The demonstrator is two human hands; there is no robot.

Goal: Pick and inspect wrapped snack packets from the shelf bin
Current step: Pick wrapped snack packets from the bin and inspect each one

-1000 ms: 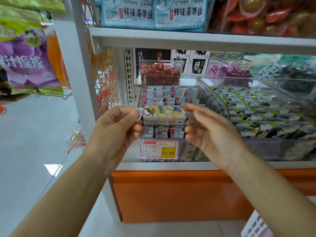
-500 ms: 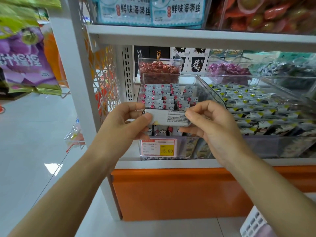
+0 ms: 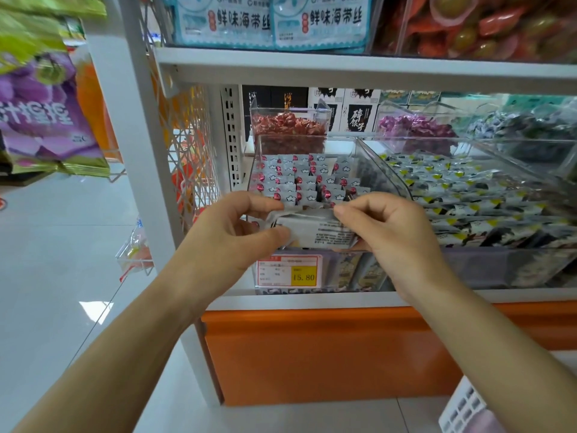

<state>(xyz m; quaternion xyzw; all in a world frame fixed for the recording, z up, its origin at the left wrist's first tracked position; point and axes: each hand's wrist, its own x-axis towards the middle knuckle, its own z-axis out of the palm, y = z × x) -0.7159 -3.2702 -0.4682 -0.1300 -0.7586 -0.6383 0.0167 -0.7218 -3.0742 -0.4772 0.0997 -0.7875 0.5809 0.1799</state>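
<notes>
Head view: store shelf [image 3: 312, 300] seen from a standing person, both bare forearms reaching in from 6 o'clock.
Snack packet [image 3: 315, 228]: one, held at centre frame, in front of the near wall of the clear bin [image 3: 382, 170] and just above the price label [image 3: 288, 271].
Long axis: level, running from 9 o'clock to 3 o'clock; the white side with small black print faces the camera.
Left hand [image 3: 231, 232]: one, pinching the packet's 9 o'clock end, thumb below, curled fingers above.
Right hand [image 3: 393, 232]: one, pinching the 3 o'clock end, fingertips on the upper edge, the other fingers curled.
Bin contents: rows of small grey-white packets with red spots standing upright at 12 o'clock of the hands; too many to count.
Price label: one, yellow patch reading 15.80.
Neighbouring bin [image 3: 515, 267]: one at 3 o'clock, full of black, white and yellow packets.
Back row: one tub of red sweets [image 3: 290, 126] at 12 o'clock, one of purple sweets [image 3: 415, 128] at 1 o'clock.
</notes>
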